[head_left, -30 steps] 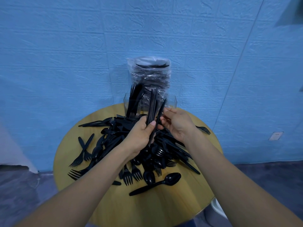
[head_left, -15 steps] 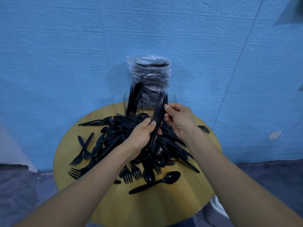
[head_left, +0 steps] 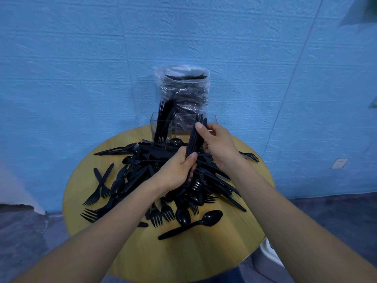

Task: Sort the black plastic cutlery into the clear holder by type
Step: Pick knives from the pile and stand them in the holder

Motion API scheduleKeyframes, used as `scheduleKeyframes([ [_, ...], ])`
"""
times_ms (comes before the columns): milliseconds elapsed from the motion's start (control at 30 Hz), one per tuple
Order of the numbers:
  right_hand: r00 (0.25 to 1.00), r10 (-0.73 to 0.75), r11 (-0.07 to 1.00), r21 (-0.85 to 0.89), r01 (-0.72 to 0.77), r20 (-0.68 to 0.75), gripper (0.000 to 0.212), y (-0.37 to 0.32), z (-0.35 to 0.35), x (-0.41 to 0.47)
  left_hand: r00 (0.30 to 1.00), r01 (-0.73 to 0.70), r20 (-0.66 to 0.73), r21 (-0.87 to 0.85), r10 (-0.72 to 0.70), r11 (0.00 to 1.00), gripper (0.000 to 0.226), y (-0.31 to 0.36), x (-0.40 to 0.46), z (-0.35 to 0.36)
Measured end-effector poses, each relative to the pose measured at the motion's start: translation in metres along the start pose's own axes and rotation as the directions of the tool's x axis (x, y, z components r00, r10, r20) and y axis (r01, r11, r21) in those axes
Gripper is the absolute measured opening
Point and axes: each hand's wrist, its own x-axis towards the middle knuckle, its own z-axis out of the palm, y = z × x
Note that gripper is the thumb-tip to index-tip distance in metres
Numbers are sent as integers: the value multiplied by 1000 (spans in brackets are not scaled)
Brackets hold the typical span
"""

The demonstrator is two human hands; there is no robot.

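Black loose cutlery [head_left: 130,178] sprawls left of the clear holder [head_left: 184,124]. Our left hand [head_left: 175,172] is clenched on the bundle [head_left: 194,139] low; right hand [head_left: 216,144] pinches its top, just before the holder. We should square tips, then drop into the matching compartment.

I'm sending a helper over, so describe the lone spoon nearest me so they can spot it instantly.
Start at the round wooden table and find the heap of black cutlery in its middle. Just past the heap's near edge lies the lone spoon. Unlike the tangled pieces, it rests by itself on bare wood, bowl pointing right.
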Motion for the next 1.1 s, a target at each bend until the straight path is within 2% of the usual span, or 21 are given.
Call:
scheduleKeyframes([
  [67,997,-77,982,-173,76,1,24,0,1,2,1000,2,13,52,-3,999,14,2,-1,3],
  [133,991,-132,943,-308,125,-2,32,2,0,5,1000,-12,22,125,9,992,22,3,-1,6],
  [233,983,-179,901,-397,176,29,42,7,-3,7,999,-19,54,235,6,972,38,1,-1,6],
  [333,976,-206,865,-454,215,71,26,10,-7,7,996,-15,84,298,-10,954,36,-1,-2,7],
  [500,978,-189,877,-433,209,88,30,16,-12,6,987,-11,159,272,-34,962,20,1,-3,8],
  [600,974,-205,875,-429,227,96,25,19,-14,5,988,-18,156,249,-21,968,15,-1,-3,7],
  [733,966,-246,867,-428,257,80,21,19,-13,7,996,31,80,4,-32,999,15,-6,-2,11],
  [800,966,-246,871,-419,257,82,19,21,-12,7,997,35,66,-53,-31,998,14,-8,-1,13],
  [867,967,-240,885,-390,255,87,16,24,-11,7,998,27,61,-58,-24,998,8,-10,-1,14],
  [967,970,-220,895,-374,244,105,18,30,-11,5,997,43,58,-30,-41,999,14,-14,0,16],
  [1100,986,-145,922,-352,163,77,30,38,-21,4,999,42,5,45,-42,998,13,-24,-2,12],
])
